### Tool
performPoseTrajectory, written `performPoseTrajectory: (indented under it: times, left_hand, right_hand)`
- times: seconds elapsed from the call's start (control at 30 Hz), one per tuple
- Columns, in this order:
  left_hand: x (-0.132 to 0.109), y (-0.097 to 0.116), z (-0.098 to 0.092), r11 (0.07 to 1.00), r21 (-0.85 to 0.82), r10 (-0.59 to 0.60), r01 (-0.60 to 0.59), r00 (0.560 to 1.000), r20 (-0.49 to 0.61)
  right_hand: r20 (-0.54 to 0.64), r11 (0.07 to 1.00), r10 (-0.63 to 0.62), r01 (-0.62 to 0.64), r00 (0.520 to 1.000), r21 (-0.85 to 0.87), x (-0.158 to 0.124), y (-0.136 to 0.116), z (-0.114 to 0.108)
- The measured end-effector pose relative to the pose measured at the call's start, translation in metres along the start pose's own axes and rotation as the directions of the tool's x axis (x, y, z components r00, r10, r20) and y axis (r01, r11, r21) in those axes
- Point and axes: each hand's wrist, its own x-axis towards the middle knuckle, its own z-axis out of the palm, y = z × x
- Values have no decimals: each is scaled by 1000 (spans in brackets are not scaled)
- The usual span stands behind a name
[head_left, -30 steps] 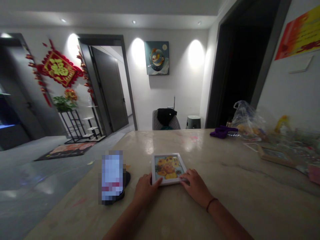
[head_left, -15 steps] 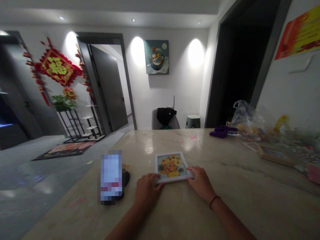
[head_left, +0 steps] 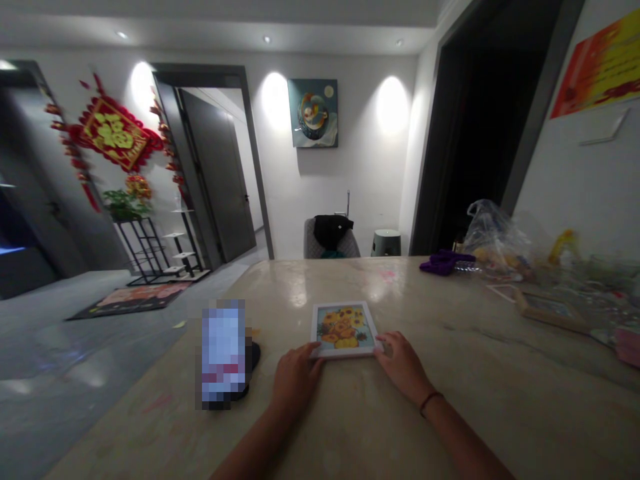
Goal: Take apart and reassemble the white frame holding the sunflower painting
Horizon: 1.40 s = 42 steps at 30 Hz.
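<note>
Head view: sunflower picture squared up between two bare hands

So I'm standing here by this long beige marble-patterned table (head_left: 450, 407), and the main thing on it is a white rectangular picture frame (head_left: 345, 328) with yellow sunflowers on a blue-green ground. It's roughly mid-table, picture side up, looking pretty flat, though I can't tell if the near edge is lifted a touch.

Left hand (head_left: 295, 375) is at the near left corner, fingers close together and bent, with the thumb low by the near edge, so a narrow hold on that corner. Right hand (head_left: 401, 363) has the near right corner, thumb and fingertips close together on it. Can't tell how hard either one squeezes. There's a thin dark red bracelet (head_left: 431, 402) on the right wrist.

Off to the left of the left hand, well apart from the frame, stands a pixelated pale blue upright screen (head_left: 223, 347) with something black and round-edged behind it. Over by the right wall: a crumpled purple cloth (head_left: 441, 263), a clear plastic bag (head_left: 493, 230) with stuff inside, and a light brown wooden frame (head_left: 550, 310) lying down. Past the far edge, a grey padded chair (head_left: 311, 241) has a black garment (head_left: 331, 231) slung over it.
</note>
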Motion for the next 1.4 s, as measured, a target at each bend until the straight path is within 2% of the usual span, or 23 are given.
performPoseTrajectory:
  times: [0.17, 0.23, 0.3, 0.37, 0.43, 0.5, 0.53, 0.6, 0.67, 0.7, 0.8, 0.87, 0.9, 0.93, 1.0, 1.1, 1.17, 1.2, 1.27, 1.33, 1.4]
  left_hand:
    - [1, -7, -10, 994, -97, -60, 40, 977, -206]
    - [2, -9, -15, 988, -135, -103, 71, 963, -248]
    - [3, -10, -20, 973, -199, -165, 114, 951, -262]
    - [5, -11, -23, 940, -322, -203, 110, 941, -272]
    - [8, -11, -24, 855, -512, -208, 77, 957, -202]
    - [9, -11, -25, 683, -722, -149, 114, 989, 16]
    - [10, -11, -25, 573, -800, -84, 178, 984, 159]
    - [9, -11, -26, 367, -862, 83, 348, 911, 403]
    - [8, -10, -26, 234, -839, 227, 491, 811, 539]
    - [7, -10, -25, 204, -815, 275, 543, 767, 580]
    - [3, -7, -22, 227, -733, 356, 641, 646, 676]
    - [1, -4, -20, 276, -690, 363, 669, 592, 720]
    - [0, -2, -19, 296, -679, 360, 672, 580, 731]
    - [-1, -1, -18, 310, -677, 349, 667, 583, 734]
    - [1, 1, -16, 315, -701, 300, 640, 634, 713]
    - [5, -3, -13, 271, -774, 126, 572, 776, 618]
    - [9, -7, -11, 278, -818, -80, 504, 860, 503]
    - [10, -9, -9, 321, -826, -185, 463, 886, 425]
    - [12, -13, -6, 468, -790, -334, 396, 907, 257]
    - [13, -15, -3, 616, -705, -361, 352, 921, 145]
    - [13, -16, 1, 717, -625, -318, 308, 943, 100]
  right_hand:
    - [-228, 996, 75, -63, 971, 59, 6, -4, -15]
    - [-262, 988, 126, -98, 957, 116, 8, -7, -22]
    - [-239, 960, 193, -133, 952, 246, 9, -11, -27]
    - [-107, 857, 276, -195, 955, 477, 11, -13, -32]
    - [170, 620, 271, -307, 947, 722, 12, -14, -36]
    - [445, 344, 110, -454, 889, 822, 12, -14, -40]
    - [536, 244, 12, -523, 844, 817, 11, -14, -41]
    - [649, 135, -122, -635, 751, 760, 10, -12, -41]
    - [734, 107, -167, -728, 658, 677, 8, -10, -36]
    - [774, 112, -159, -767, 613, 631, 8, -9, -33]
    - [862, 160, -82, -847, 500, 506, 8, -7, -22]
    - [882, 188, -47, -863, 468, 468, 8, -7, -18]
    - [884, 194, -38, -864, 466, 464, 8, -7, -17]
    - [882, 196, -31, -863, 470, 466, 8, -7, -17]
    - [873, 187, -21, -855, 488, 483, 8, -8, -18]
    - [850, 163, -33, -836, 526, 524, 6, -10, -20]
    - [818, 141, -45, -807, 573, 573, 5, -11, -20]
    - [792, 129, -44, -783, 608, 609, 5, -12, -21]
    - [728, 108, -29, -722, 685, 684, 5, -15, -22]
    - [669, 88, -12, -666, 743, 741, 6, -18, -25]
    - [634, 70, -2, -632, 774, 772, 7, -22, -28]
